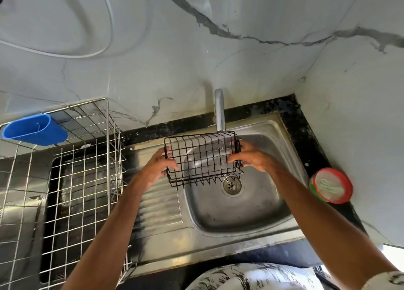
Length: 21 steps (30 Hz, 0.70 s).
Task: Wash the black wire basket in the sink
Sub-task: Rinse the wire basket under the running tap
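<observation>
The black wire basket (202, 159) hangs in the air over the steel sink (258, 206), just under the spout of the chrome tap (219, 110). My left hand (158, 166) grips its left end, fingers curled round the wires. My right hand (249, 157) grips its right end the same way. A thin stream of water seems to fall from the spout onto the basket's far right corner. The drain (231, 186) shows just below the basket.
A steel wire dish rack (87, 180) stands left of the sink, with a blue plastic cup holder (35, 129) hooked on its far side. A red-rimmed round tub (331, 184) sits on the black counter at the right. Marble walls close the back and right.
</observation>
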Tool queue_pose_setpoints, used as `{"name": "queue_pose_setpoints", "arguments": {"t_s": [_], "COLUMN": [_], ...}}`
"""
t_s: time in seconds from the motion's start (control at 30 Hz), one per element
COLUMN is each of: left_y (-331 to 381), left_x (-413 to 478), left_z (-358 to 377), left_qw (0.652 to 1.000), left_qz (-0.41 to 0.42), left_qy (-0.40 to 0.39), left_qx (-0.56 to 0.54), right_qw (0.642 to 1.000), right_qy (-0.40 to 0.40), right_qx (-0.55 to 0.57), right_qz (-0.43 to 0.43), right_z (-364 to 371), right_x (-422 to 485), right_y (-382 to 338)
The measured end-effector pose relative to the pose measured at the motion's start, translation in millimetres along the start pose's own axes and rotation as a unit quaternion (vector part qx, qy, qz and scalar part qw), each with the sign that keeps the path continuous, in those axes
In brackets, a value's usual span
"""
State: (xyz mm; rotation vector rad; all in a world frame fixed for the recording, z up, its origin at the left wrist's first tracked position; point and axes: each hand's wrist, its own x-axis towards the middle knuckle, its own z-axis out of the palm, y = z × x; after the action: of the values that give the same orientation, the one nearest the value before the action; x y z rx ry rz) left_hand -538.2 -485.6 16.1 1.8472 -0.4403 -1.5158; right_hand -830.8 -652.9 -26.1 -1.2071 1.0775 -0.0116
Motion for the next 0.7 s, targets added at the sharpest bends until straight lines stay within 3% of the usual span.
{"name": "queue_pose_setpoints", "arguments": {"t_s": [0.37, 0.57, 0.7], "left_y": [38, 46, 48], "left_x": [11, 17, 16], "left_z": [42, 39, 38], "left_qw": [0.984, 0.982, 0.980], "left_qz": [-0.060, -0.156, -0.167], "left_qy": [-0.140, -0.085, -0.083], "left_qx": [-0.090, -0.067, -0.073], "right_qw": [0.986, 0.985, 0.984], "right_qy": [0.128, 0.126, 0.124], "right_qx": [0.049, 0.053, 0.050], "right_qz": [-0.093, -0.104, -0.116], "right_z": [-48, -49, -43], "right_x": [-26, -30, -29], "right_y": [36, 40, 37]}}
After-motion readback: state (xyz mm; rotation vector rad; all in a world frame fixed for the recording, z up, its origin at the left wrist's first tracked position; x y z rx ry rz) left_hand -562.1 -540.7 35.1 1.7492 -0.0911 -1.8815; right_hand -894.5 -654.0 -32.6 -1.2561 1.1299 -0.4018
